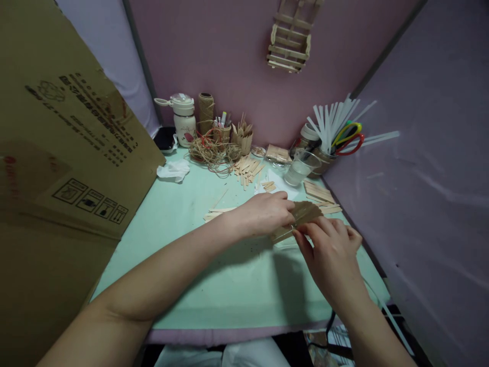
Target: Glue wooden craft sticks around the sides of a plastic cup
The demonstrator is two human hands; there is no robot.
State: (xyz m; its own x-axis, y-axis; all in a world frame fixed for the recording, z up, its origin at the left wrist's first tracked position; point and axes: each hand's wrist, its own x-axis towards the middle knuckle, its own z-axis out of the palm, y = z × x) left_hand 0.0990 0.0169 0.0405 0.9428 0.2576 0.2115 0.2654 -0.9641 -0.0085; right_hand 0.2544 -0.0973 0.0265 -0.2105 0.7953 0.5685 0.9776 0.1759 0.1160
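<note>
A brown panel with a scalloped far edge, apparently made of craft sticks, is held tilted over the right side of the table. My left hand is closed on its left part, the fingers curled over and partly hidden. At the panel's near edge, my right hand pinches with thumb and index finger, its other fingers bent. Whether something small is also in that pinch is too fine to tell. Beyond the hands are short stick pieces on white paper and a stack of joined sticks.
Loose craft sticks, tangled twine, a bottle and a clear cup line the back. At right, a holder carries white glue sticks and scissors. A large cardboard box walls the left.
</note>
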